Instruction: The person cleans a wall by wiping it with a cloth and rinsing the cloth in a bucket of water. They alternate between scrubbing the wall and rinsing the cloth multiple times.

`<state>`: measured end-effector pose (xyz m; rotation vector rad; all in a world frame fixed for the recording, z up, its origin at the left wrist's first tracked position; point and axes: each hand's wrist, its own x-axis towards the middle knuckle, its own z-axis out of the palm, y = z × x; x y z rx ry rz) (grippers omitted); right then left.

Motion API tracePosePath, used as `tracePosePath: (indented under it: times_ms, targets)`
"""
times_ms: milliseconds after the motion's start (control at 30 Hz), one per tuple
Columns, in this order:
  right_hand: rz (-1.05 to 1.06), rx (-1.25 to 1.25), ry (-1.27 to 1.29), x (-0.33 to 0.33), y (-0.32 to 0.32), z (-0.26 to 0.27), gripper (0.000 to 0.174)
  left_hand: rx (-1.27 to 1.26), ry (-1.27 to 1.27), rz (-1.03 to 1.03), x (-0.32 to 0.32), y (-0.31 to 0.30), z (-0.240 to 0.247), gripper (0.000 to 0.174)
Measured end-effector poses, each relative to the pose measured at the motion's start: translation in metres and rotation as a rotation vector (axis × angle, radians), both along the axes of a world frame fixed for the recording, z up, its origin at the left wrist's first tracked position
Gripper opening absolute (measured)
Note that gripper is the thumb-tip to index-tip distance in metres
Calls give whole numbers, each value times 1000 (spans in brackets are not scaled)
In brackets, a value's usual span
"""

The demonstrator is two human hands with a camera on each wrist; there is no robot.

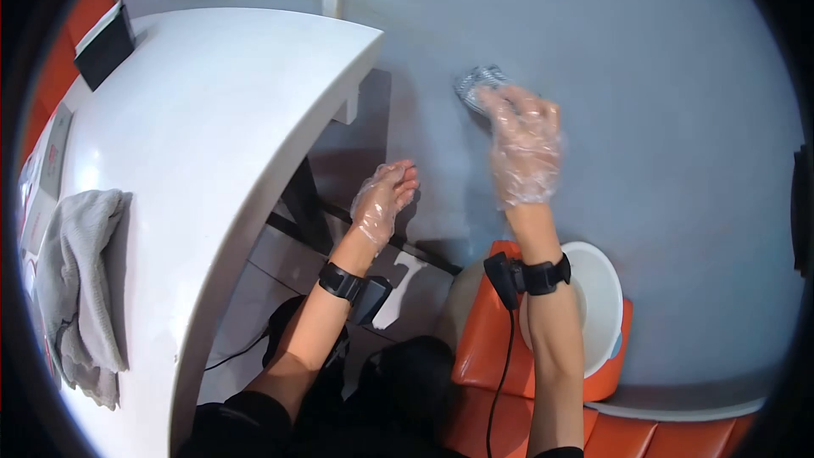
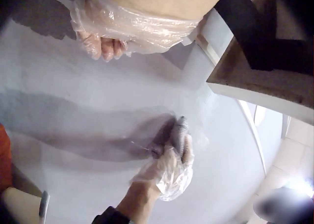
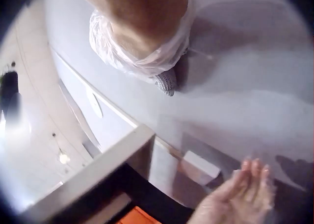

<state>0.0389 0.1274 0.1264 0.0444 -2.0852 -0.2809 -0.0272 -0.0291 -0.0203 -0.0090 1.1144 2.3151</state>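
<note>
My right hand (image 1: 526, 148), in a clear plastic glove, holds a grey-and-white striped cloth (image 1: 480, 85) against the blue-grey wall (image 1: 644, 119). The cloth is bunched up under the fingers. From the left wrist view, its ribbed edge (image 2: 181, 135) sticks out past the gloved fingers. The right wrist view shows only a corner of the cloth (image 3: 167, 82) beyond the glove, with the rest hidden behind the hand. Lower and to the left, my left hand (image 1: 386, 199), also gloved, hovers near the table edge with relaxed fingers and holds nothing.
A white table (image 1: 229, 119) with a curved edge stands on the left, bearing a grey towel (image 1: 80, 288) and a black holder (image 1: 105, 49). On an orange seat (image 1: 483, 348) below the right forearm sits a white bucket (image 1: 604, 305). A cable (image 1: 502, 382) hangs from the right wrist camera.
</note>
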Motion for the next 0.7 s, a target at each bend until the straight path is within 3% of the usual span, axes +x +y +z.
tracePosePath:
  times_ms: [200,267,400,633,700]
  targets:
    - [82,91,208,-26,-14,49,47,-34,30,15,2,-9,1,27]
    - [-3,201,61,-41,-6,47,47,-62,29,37,3,-10,2,29]
    - [176,167,-51,-74,10,32,45,-52,21,141,7,-6,16,32]
    - [413,213,103,-130,-13,54,42,-55,49,171,-7,-5,26,31]
    - [388,233,-13,-117,-6,55,40,-78,30,148,-6,-8,22,29]
